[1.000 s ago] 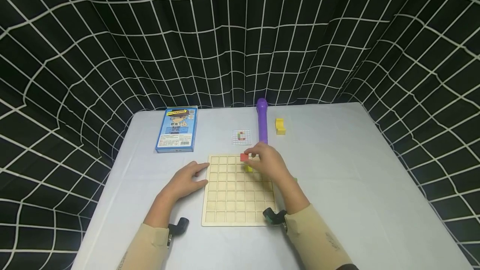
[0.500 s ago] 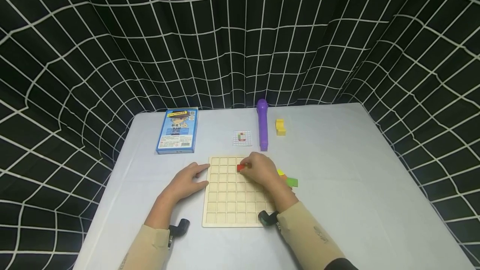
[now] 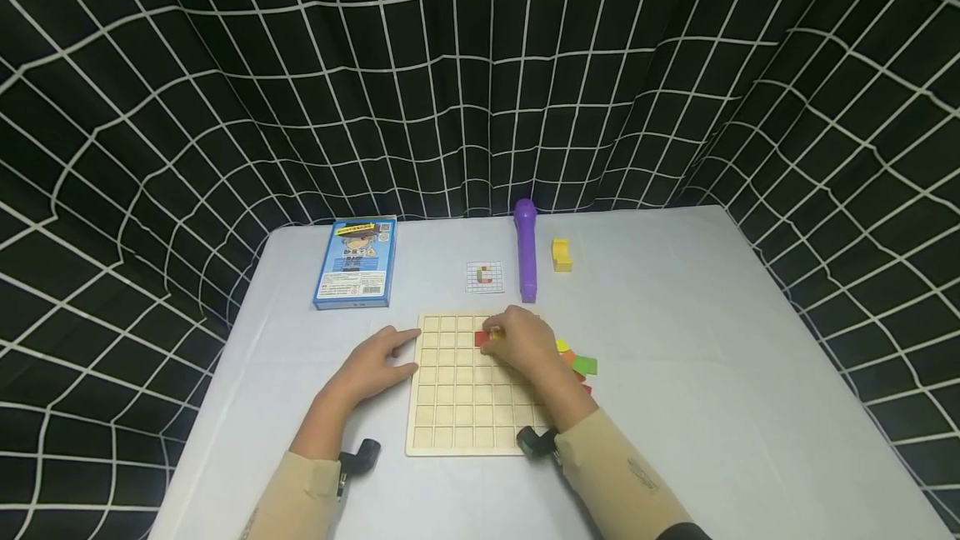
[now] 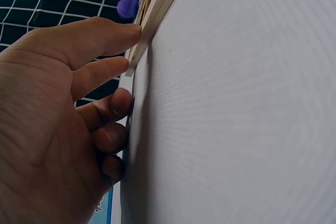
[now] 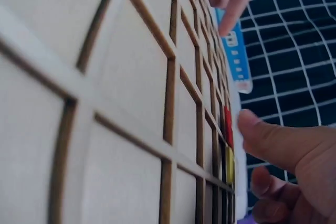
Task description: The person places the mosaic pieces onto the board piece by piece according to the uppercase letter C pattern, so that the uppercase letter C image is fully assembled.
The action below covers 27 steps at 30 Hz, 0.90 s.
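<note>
A wooden grid board [image 3: 445, 394] lies on the table between both hands. My left hand [image 3: 371, 363] rests at its left side, with thumb and index fingertips against the edge; the left wrist view shows them at the board's side [image 4: 157, 11]. Over the far part of the board, my right hand [image 3: 521, 344] has its thumb and index fingertips right by a red square tile [image 3: 480, 339]. A yellow tile [image 5: 230, 165] sits beside the red one, partly covered by the fingers in the head view. In the right wrist view, a narrow gap shows between thumb and red tile.
Several coloured tiles, including a green one [image 3: 585, 366], lie right of the board, partly behind the right forearm. Behind the board are a blue box [image 3: 356, 263], a small grid pattern card [image 3: 484, 277], a purple microphone-shaped stick [image 3: 527, 252] and a yellow block [image 3: 561, 255].
My right hand has brought the red tile from the board's far edge toward me and left, into a cell beside the yellow tile. The fingers have then loosened slightly. My left hand stays put.
</note>
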{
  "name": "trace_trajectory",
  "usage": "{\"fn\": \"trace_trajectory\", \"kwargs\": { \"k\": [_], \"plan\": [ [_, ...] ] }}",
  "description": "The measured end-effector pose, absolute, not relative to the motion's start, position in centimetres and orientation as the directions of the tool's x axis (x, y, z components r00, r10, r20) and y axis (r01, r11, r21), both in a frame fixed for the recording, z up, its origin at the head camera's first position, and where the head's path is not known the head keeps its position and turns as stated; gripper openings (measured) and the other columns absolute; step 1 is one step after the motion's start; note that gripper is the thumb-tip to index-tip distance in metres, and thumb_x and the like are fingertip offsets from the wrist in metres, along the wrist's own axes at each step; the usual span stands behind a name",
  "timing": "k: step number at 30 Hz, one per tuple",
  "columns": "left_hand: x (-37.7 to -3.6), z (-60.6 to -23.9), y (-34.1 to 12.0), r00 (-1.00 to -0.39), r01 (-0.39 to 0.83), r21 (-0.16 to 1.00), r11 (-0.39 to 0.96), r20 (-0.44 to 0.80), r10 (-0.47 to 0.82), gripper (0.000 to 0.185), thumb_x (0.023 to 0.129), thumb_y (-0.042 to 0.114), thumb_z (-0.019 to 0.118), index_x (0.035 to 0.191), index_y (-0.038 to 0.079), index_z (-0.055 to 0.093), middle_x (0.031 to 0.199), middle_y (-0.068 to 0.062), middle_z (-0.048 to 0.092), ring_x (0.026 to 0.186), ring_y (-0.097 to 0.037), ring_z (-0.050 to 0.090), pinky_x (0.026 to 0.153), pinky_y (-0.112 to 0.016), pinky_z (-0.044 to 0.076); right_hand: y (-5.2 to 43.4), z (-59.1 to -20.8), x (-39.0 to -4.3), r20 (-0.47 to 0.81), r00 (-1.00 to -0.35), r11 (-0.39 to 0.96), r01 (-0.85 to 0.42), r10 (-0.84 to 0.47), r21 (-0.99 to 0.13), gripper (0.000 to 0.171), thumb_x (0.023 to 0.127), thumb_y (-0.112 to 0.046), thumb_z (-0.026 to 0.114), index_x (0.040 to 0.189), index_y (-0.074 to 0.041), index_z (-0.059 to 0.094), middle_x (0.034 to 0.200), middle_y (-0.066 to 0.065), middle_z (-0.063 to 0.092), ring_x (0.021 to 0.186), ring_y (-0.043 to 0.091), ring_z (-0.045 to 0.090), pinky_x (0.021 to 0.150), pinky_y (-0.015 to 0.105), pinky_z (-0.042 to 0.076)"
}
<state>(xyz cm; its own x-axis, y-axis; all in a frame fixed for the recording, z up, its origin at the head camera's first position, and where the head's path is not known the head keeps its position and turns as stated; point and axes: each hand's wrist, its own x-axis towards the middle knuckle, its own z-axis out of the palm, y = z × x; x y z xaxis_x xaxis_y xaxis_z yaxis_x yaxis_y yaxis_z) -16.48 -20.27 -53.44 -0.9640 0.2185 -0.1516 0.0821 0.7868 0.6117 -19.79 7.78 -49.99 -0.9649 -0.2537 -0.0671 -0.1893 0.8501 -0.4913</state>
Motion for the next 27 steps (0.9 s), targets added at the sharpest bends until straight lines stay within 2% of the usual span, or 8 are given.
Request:
{"fn": "trace_trajectory", "kwargs": {
  "k": [4,8,14,23,27],
  "plan": [
    [-16.5,-53.4,-20.2,-0.964,0.078,0.607,0.791,-0.156,0.215,0.063,0.088,0.035,0.08,0.146,0.021,0.06,0.092,0.004,0.05,0.083,-0.015,0.048,0.075,-0.036,0.043,9.1,-49.8,-19.4,-0.019,-0.979,0.816,-0.159,-0.204,-0.555,0.03,0.09,-0.032,0.081,0.115,-0.015,0.08,0.086,-0.002,0.063,0.077,0.017,0.056,0.07,0.038,0.05],
    [-16.5,-53.3,-20.2,-0.964,0.076,0.601,0.796,-0.159,0.212,0.063,0.087,0.035,0.08,0.146,0.021,0.06,0.092,0.004,0.051,0.084,-0.015,0.048,0.076,-0.036,0.043,10.8,-49.0,-19.1,0.0,-0.987,0.788,-0.126,-0.158,-0.602,0.027,0.095,-0.029,0.075,0.115,-0.011,0.078,0.095,0.003,0.068,0.086,0.021,0.063,0.079,0.043,0.053],
    [-16.6,-53.1,-20.2,-0.963,0.082,0.604,0.793,-0.157,0.219,0.062,0.088,0.034,0.08,0.146,0.02,0.06,0.092,0.003,0.05,0.083,-0.015,0.048,0.074,-0.036,0.042,13.7,-48.0,-19.1,-0.057,-0.994,0.757,-0.034,-0.094,-0.652,0.03,0.1,-0.029,0.067,0.121,-0.008,0.075,0.107,0.011,0.069,0.095,0.029,0.063,0.084,0.048,0.051],
    [-16.6,-53.3,-20.3,-0.962,0.089,0.602,0.793,-0.155,0.225,0.062,0.089,0.034,0.079,0.146,0.02,0.06,0.091,0.003,0.05,0.083,-0.016,0.047,0.073,-0.036,0.041,17.3,-48.1,-19.1,-0.134,-0.99,0.763,0.049,-0.05,-0.645,0.032,0.099,-0.027,0.065,0.121,-0.004,0.074,0.113,0.016,0.07,0.101,0.033,0.063,0.09,0.053,0.049],
    [-16.6,-53.4,-20.3,-0.961,0.089,0.606,0.79,-0.155,0.228,0.062,0.089,0.034,0.079,0.146,0.02,0.06,0.091,0.003,0.049,0.082,-0.016,0.047,0.072,-0.036,0.041,18.1,-48.5,-18.9,-0.202,-0.979,0.778,0.119,-0.01,-0.616,0.031,0.093,-0.022,0.07,0.118,-0.004,0.074,0.104,0.013,0.069,0.094,0.03,0.061,0.086,0.048,0.05]
  ]
}}
